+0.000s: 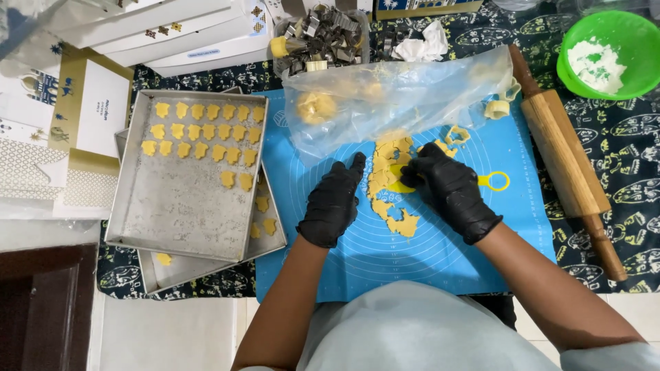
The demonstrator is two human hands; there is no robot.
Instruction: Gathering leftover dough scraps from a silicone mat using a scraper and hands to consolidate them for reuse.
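Note:
Both of my hands wear black gloves and work over a blue silicone mat (440, 254). A ragged sheet of yellow dough (386, 168) with cut-out gaps lies on the mat's middle. My left hand (333, 204) rests its fingertips on the dough's left edge. My right hand (450, 189) presses on a flat yellow tool (496, 181) with a ring handle, which lies across the dough. A metal baking tray (182, 206) at the left carries rows of small yellow cut shapes (206, 130).
A wooden rolling pin (567, 161) lies at the mat's right. A clear plastic bag (392, 96) with dough lies at the back. A green bowl of flour (612, 51), a box of metal cutters (320, 38), and white and gold boxes (89, 103) surround the mat. A second tray (206, 264) sits under the first.

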